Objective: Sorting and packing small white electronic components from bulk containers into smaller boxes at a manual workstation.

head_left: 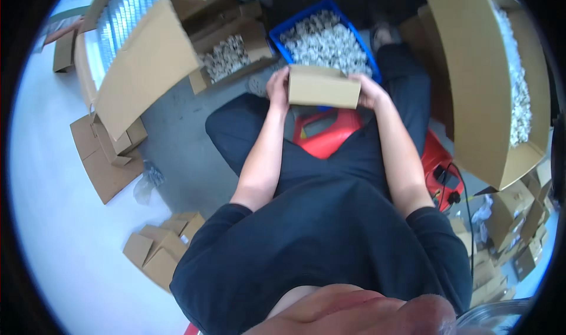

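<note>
A small tan cardboard box (323, 88) is held up between my two hands, in front of my lap. My left hand (279, 88) grips its left end, and my right hand (370, 91) grips the right end. The box's inside cannot be made out. Just beyond it stands a blue plastic crate (272, 35) filled with many small whitish parts (330, 45). Under the box, between my legs, a red plastic object (331, 135) shows in part.
At the left, a large open carton (147, 69) holds rows of clear pieces. An open box (203, 86) of small parts stands beside the crate. A tall carton (471, 69) with whitish pieces is at the right. Flattened cartons (109, 158) and a red case (439, 164) with a cable lie nearby.
</note>
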`<state>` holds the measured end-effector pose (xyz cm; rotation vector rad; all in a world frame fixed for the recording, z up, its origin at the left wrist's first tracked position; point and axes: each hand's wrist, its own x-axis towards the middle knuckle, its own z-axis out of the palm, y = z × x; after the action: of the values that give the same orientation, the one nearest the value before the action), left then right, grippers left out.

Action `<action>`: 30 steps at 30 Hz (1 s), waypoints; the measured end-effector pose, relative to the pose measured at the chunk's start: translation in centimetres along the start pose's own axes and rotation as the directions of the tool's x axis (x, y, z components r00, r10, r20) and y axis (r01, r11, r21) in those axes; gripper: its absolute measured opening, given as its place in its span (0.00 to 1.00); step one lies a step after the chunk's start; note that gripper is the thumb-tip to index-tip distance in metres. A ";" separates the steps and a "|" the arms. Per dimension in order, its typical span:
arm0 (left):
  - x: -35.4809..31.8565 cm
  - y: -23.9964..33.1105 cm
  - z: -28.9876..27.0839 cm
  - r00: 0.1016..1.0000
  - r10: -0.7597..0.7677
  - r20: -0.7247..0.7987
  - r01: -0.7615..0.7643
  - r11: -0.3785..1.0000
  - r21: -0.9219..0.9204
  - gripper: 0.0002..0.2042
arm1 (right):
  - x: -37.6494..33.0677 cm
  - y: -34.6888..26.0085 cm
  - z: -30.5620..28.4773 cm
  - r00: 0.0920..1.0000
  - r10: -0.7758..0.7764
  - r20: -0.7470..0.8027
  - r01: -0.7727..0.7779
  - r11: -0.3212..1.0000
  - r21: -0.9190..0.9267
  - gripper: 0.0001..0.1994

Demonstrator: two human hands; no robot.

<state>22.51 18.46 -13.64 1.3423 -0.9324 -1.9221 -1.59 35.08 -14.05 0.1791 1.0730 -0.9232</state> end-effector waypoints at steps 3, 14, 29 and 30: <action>-1.8 0.3 0.3 0.985 0.175 0.013 -0.172 0.953 0.250 0.26 | -0.7 0.2 -0.5 0.943 -0.320 0.094 0.333 0.919 -0.212 0.19; -11.7 5.6 1.9 0.914 -0.223 0.338 0.155 0.964 0.215 0.38 | -11.5 -9.3 3.9 0.292 -0.956 0.042 0.705 0.185 -0.684 0.07; -16.3 13.4 1.5 0.930 0.112 0.351 -0.086 0.992 -0.087 0.36 | -7.8 -40.8 18.7 -0.144 -0.900 0.413 0.043 -0.422 -0.905 0.21; -16.5 13.6 1.4 0.932 0.105 0.347 -0.077 0.993 -0.094 0.36 | -7.6 -40.6 18.5 -0.156 -0.902 0.403 0.063 -0.416 -0.907 0.20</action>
<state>27.33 24.18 6.42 0.9067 -1.0540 -2.1427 -19.61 3.84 13.34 -1.8274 2.6334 -1.2281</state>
